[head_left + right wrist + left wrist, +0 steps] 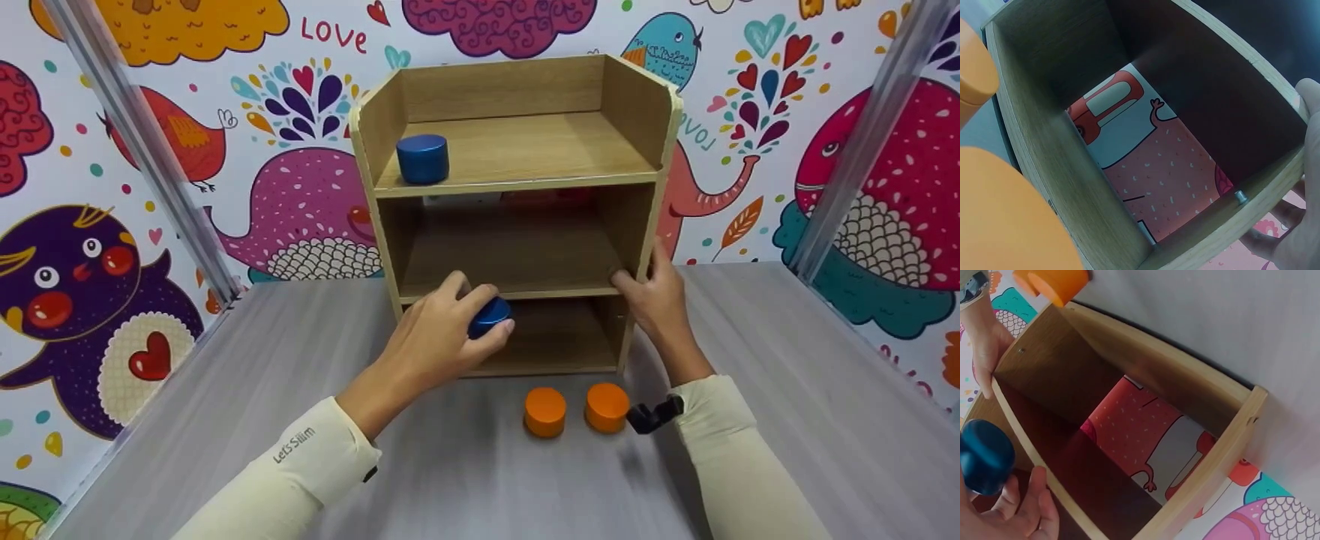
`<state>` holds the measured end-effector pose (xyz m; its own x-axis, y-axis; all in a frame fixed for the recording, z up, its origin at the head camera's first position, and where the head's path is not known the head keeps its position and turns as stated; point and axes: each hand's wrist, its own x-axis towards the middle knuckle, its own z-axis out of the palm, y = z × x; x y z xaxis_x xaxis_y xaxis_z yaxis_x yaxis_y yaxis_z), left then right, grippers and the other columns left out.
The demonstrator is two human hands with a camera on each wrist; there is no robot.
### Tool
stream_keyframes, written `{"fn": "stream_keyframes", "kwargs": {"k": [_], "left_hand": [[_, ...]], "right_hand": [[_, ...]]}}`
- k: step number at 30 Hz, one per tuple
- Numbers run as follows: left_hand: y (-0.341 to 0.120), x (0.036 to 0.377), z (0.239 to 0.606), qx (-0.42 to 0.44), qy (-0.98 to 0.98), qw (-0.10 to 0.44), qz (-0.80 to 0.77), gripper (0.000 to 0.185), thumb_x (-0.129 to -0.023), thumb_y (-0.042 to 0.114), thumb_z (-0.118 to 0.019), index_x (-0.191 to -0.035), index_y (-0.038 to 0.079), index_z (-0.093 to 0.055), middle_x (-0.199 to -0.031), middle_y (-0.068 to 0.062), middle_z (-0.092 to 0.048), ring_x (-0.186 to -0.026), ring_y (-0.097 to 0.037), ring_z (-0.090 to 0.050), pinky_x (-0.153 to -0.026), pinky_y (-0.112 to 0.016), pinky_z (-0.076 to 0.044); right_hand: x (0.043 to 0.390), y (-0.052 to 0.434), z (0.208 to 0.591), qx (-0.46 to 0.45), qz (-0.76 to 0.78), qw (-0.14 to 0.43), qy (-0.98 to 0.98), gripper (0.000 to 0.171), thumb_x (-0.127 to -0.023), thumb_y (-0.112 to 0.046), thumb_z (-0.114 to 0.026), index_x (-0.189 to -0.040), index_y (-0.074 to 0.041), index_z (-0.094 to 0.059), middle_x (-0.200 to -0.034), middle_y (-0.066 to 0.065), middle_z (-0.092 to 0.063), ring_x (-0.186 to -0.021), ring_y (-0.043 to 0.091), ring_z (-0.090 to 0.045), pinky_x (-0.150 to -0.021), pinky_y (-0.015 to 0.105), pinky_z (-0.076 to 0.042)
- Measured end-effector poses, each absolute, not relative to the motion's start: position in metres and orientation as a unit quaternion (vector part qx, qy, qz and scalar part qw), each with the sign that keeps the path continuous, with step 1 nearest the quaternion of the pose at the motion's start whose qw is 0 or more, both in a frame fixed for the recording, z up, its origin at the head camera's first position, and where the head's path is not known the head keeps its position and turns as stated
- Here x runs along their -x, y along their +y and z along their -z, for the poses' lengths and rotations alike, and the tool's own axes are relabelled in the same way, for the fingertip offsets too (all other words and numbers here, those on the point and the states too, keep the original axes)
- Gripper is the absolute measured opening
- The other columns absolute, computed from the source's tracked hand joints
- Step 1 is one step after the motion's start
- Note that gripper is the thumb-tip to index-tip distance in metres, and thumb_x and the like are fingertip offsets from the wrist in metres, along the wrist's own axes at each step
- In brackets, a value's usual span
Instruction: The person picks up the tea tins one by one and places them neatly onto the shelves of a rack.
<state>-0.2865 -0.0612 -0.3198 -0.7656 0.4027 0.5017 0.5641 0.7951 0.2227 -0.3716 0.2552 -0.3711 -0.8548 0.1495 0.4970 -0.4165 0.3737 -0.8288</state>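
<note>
A small wooden shelf unit [637,120] with three levels stands on the grey table [787,390]. My left hand [442,330] grips a blue cylinder [489,315] at the front of the lowest level; the same blue cylinder [985,455] shows in the left wrist view. My right hand [652,289] holds the shelf's right side panel, thumb at the front edge; its fingers [1303,169] wrap the panel. A second blue cylinder [422,158] stands on the top level at the left. Two orange cylinders [545,412] [606,407] stand on the table before the shelf.
Colourful cartoon wallpaper [90,247] backs the table, with metal frame posts [142,150] at left and right [862,142]. A black wrist mount [654,414] sits on my right sleeve near the orange cylinders. The shelf has no back; the wallpaper shows through it.
</note>
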Motion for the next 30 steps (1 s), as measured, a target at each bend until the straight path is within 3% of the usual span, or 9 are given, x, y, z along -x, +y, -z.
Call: {"fn": "stream_keyframes", "kwargs": {"k": [15, 30], "left_hand": [[-0.06, 0.287, 0.3, 0.271, -0.916, 0.231, 0.185, 0.05, -0.094, 0.056, -0.063, -0.131, 0.023, -0.066, -0.103, -0.004, -0.055, -0.084, -0.016, -0.062, -0.079, -0.035, -0.062], [-0.059, 0.288, 0.284, 0.27, -0.916, 0.23, 0.188, 0.049, -0.095, 0.056, -0.061, -0.131, 0.025, -0.066, -0.105, -0.004, -0.054, -0.087, -0.017, -0.063, -0.082, -0.038, -0.062]], "right_hand": [[0.369, 0.254, 0.37, -0.085, -0.559, 0.241, -0.789, 0.068, -0.091, -0.024, -0.066, -0.153, -0.023, -0.039, -0.145, 0.014, -0.054, -0.128, 0.033, -0.053, -0.113, 0.058, -0.039], [0.372, 0.255, 0.371, -0.077, -0.549, 0.256, -0.792, 0.06, -0.091, -0.023, -0.064, -0.148, -0.02, -0.045, -0.135, 0.015, -0.059, -0.12, 0.031, -0.057, -0.105, 0.053, -0.043]]}}
